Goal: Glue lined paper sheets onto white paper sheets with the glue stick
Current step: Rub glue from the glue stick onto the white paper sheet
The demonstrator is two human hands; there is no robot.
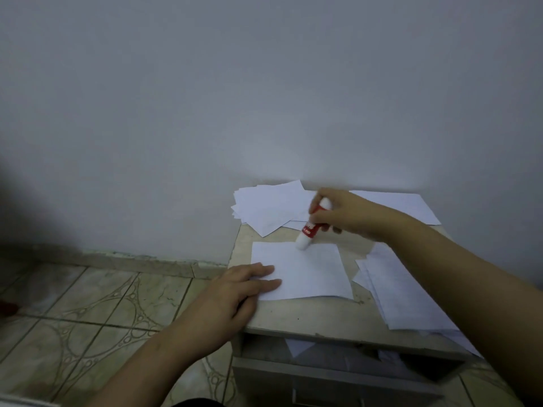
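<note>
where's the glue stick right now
In the head view the glue stick is right of centre, gripped by the right hand, tilted with its lower end on the far edge of the sheet that the left hand presses flat.

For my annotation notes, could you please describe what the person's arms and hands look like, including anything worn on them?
Both forearms are bare right to the frame edge: no sleeves show. The left hand and right hand carry no gloves, and no rings, watch or bracelets can be seen. The picture is too soft to show the fingernails or any small marks.
</note>
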